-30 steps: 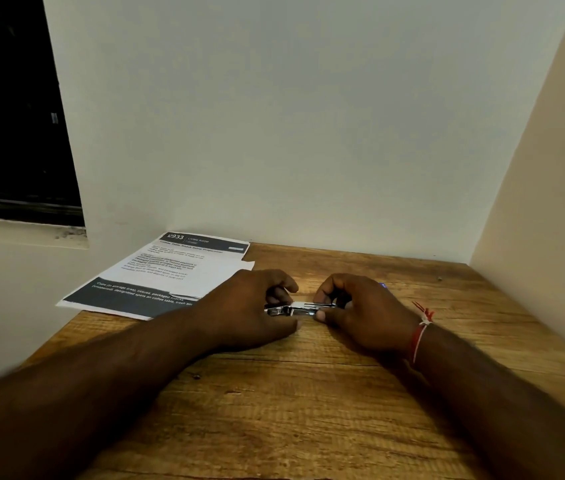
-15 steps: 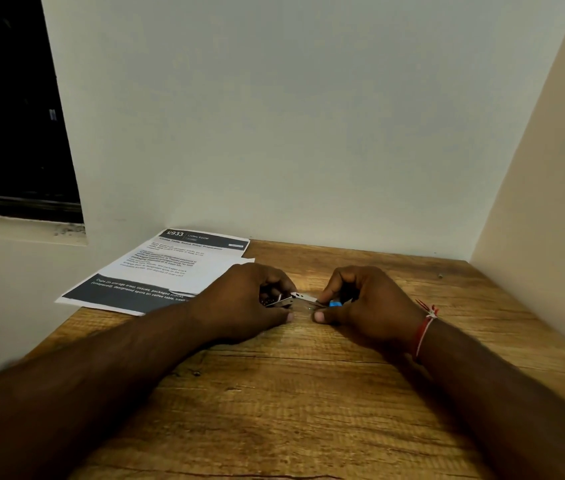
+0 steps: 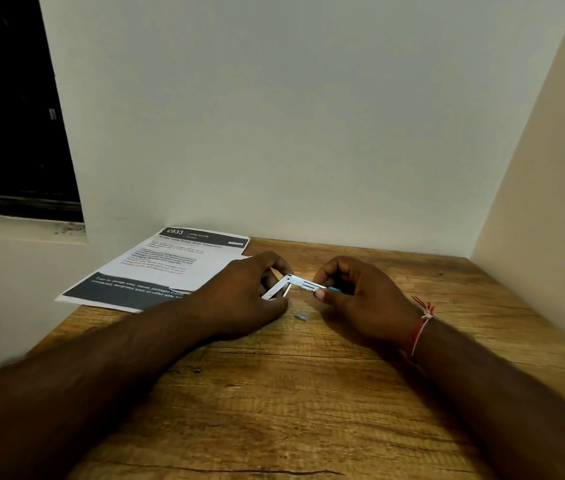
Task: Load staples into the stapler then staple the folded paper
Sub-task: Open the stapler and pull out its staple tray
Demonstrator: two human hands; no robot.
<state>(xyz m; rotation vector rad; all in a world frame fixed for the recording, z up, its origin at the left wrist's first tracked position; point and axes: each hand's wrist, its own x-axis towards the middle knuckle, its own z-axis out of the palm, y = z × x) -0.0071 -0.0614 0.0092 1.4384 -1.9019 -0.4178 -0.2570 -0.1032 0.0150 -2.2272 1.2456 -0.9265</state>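
Left hand [image 3: 239, 293], right hand [image 3: 360, 296] curled, pinching opened stapler [image 3: 299, 281].

Bare room corner — wooden desk [image 3: 274, 393], printed sheet [image 3: 170, 268], dark window [image 3: 7, 109]

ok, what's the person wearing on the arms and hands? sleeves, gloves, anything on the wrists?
No sleeves in view: the left arm and right arm are bare. No gloves on the left hand or right hand. The only item worn is a thin red-and-white thread band on the right wrist, knotted with short loose ends. The left wrist is bare.
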